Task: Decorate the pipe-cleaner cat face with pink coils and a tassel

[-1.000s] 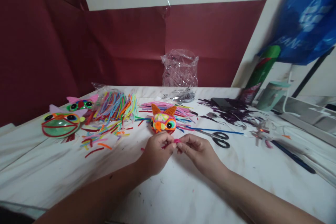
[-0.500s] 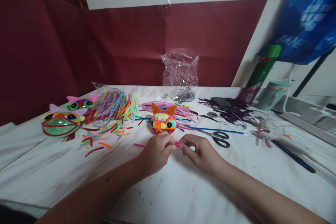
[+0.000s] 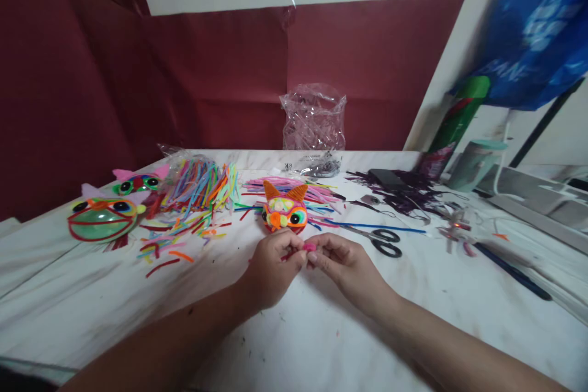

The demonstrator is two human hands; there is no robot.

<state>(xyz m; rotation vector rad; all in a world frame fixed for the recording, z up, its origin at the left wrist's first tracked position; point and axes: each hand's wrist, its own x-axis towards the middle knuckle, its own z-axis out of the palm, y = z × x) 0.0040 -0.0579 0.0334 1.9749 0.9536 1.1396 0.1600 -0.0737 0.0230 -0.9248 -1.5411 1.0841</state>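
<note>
The left hand [image 3: 272, 266] and right hand [image 3: 343, 264] meet fingertip to fingertip, both pinched closed on a short pink pipe-cleaner piece [image 3: 309, 247] over the white bench [image 3: 321, 331]. From the hands, an orange-eared craft face [image 3: 285, 214] sits at 12 o'clock. Black scissors [image 3: 384, 242] lie at 2 o'clock.

A fuzzy pink craft stem [image 3: 309, 248], pinched between the left hand [image 3: 274, 269] and right hand [image 3: 342, 266], is held just in front of a figure [image 3: 285, 214] wrapped in the same matt, fluffy stems, above a smooth white table [image 3: 321, 331] with faint marble-like veining. Left of the figure sits a green dome [image 3: 98, 223] of glossy clear plastic; right of it, scissors [image 3: 383, 240] with bare metal blades and black plastic handles; behind it, a crinkled, shiny clear plastic bag [image 3: 313, 117] against creased, matt dark-red paper [image 3: 220, 73].
</note>
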